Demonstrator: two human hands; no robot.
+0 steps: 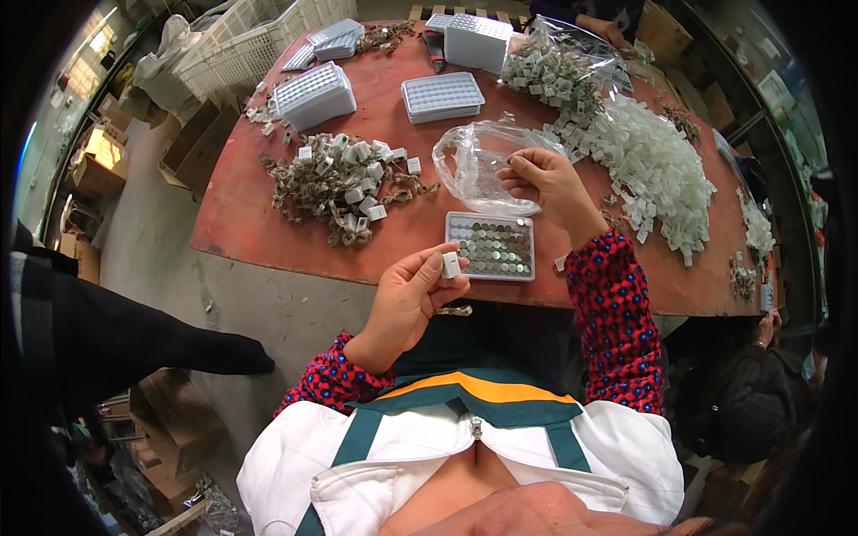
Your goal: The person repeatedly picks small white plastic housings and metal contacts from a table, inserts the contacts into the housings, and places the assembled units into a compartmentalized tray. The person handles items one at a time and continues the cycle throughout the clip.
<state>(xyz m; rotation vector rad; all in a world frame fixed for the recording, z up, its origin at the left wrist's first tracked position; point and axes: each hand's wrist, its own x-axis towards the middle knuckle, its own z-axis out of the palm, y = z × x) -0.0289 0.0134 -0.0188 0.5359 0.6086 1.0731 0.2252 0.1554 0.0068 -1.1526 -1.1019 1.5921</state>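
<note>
My left hand is closed round a small white plastic case, pinched between thumb and fingers; a short brownish cord hangs below it. Just right of the case is a clear tray with rows of round silver button cells. Beyond that tray, my right hand is raised with its fingertips pinched together; whatever they hold is too small to make out. Behind and beside its fingers lies a crumpled clear plastic bag.
White cases with brown cords are heaped on the red table at left. A large pile of translucent plastic pieces covers its right. Stacked trays stand farther back. Other people sit or stand around, one at lower right.
</note>
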